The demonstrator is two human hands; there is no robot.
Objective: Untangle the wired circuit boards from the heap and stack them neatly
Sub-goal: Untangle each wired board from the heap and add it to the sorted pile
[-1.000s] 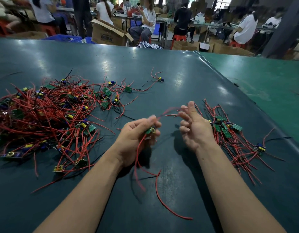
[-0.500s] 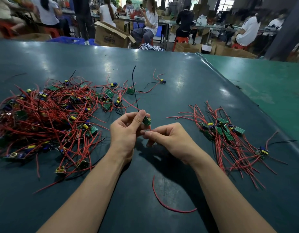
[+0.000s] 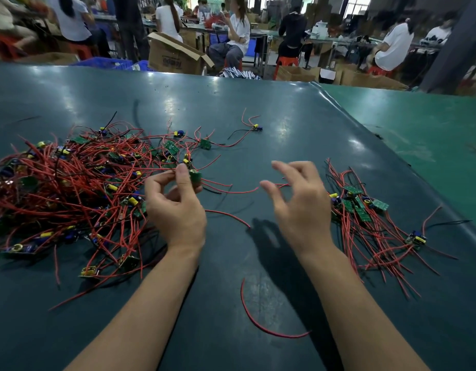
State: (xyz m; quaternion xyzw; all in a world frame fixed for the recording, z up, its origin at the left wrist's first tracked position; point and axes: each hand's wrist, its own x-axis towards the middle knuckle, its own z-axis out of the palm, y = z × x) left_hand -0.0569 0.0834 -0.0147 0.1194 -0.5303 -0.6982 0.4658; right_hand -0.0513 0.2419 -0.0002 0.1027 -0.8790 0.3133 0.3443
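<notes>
**One board pinched, one hand free**

Holding a small green circuit board point(image 3: 195, 177) between thumb and fingers, your left hand point(image 3: 175, 207) is raised above the table point(image 3: 285, 121), just beside the right edge of the heap. From this board, red wires point(image 3: 231, 190) run to the right toward your right hand point(image 3: 302, 207). That hand is spread with loosely bent fingers; one fingertip is near a wire, but it is blurred and you cannot tell if it touches. It grips nothing that can be seen.

On the left lies the heap point(image 3: 71, 188), a dense tangle of red and black wires with green boards and yellow and blue parts. One board point(image 3: 172, 148) at its far edge carries white printing that looks like "29", not fully clear. On the right, just beside your right hand, lies the sorted stack point(image 3: 361, 206), several green boards close together with their wires spread toward the near side.

One loose red wire point(image 3: 258, 322) lies on the table between your forearms. One separate small board point(image 3: 257, 127) with wires lies far from you, apart from the heap.

Behind the table stands an open cardboard box point(image 3: 175, 58); its printed name is upside down and cannot be read surely.
</notes>
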